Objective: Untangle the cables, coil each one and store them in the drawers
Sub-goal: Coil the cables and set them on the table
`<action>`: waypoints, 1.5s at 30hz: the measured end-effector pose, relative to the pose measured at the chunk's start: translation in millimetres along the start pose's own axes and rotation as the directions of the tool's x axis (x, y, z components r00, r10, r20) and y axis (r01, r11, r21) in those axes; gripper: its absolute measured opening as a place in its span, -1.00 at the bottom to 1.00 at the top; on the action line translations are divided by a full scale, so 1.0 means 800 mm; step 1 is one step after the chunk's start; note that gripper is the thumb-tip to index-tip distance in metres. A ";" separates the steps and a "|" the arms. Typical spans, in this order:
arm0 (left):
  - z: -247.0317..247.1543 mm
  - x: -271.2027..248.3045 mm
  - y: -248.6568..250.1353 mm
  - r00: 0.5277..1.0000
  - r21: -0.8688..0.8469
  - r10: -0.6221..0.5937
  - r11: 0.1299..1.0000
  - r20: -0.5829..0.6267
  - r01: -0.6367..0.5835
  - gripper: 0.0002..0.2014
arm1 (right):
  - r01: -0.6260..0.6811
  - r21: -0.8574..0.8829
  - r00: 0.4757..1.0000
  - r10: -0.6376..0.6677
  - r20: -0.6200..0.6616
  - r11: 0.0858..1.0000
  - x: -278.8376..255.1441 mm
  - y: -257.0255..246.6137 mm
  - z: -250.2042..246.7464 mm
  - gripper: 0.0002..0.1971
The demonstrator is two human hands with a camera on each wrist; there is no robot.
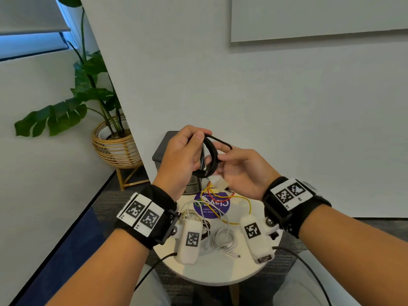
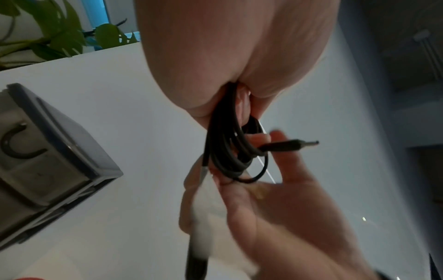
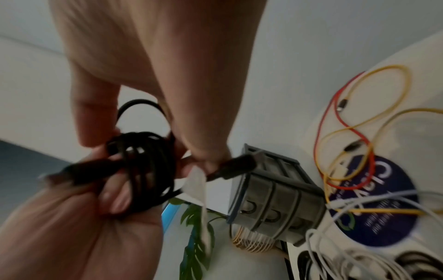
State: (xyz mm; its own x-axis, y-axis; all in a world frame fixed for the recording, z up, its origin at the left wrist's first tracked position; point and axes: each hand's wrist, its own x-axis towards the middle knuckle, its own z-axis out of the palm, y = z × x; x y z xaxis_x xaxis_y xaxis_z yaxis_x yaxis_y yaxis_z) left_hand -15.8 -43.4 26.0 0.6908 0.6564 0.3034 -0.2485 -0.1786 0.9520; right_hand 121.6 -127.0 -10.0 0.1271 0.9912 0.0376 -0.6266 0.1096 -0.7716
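Note:
A black cable (image 1: 210,157), wound into a small coil, hangs above the table between both hands. My left hand (image 1: 194,149) grips the coil's left side with curled fingers; its fingers (image 3: 115,199) wrap the strands. My right hand (image 1: 221,161) pinches the coil's right side. The coil (image 2: 227,151) shows one plug (image 2: 292,145) sticking out sideways, and a white tag (image 3: 196,185) hangs from the cable. The grey drawer unit (image 1: 163,149) stands on the table behind the hands, its drawers (image 3: 275,200) closed.
On the round white table (image 1: 212,272) lie tangled yellow and red cables (image 1: 234,202), a coiled white cable (image 1: 225,239) and a loose white cable (image 1: 192,212). A potted plant (image 1: 110,138) stands at the left, a white wall behind.

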 end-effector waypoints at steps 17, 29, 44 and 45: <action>-0.014 0.007 -0.017 0.984 0.299 0.141 0.949 -0.108 -0.103 -0.79 | -0.056 -0.881 0.978 -0.153 -0.144 0.469 -0.002 -0.018 0.044 -0.63; -0.030 0.004 -0.021 0.988 0.397 0.091 0.917 -0.126 -0.034 -0.72 | -0.054 -0.992 0.996 0.076 -0.045 0.114 -0.026 -0.032 0.011 -0.44; -0.021 0.004 -0.012 0.992 0.430 0.122 0.894 0.038 -0.127 -0.74 | -0.036 -0.945 0.959 -0.255 -0.124 0.325 0.004 -0.005 0.052 -0.83; -0.021 0.003 -0.012 0.992 0.420 0.119 0.899 0.036 -0.123 -0.75 | -0.032 -0.930 0.959 -0.251 -0.132 0.367 0.005 -0.003 0.047 -0.83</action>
State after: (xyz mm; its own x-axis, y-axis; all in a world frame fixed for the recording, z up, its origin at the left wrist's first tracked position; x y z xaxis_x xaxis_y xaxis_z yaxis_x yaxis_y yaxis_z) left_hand -23.1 -27.4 16.7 0.6801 0.6037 0.4159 -0.0230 -0.5494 0.8352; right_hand 95.0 -120.4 16.0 0.3809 0.9131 0.1458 0.4807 -0.0608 -0.8748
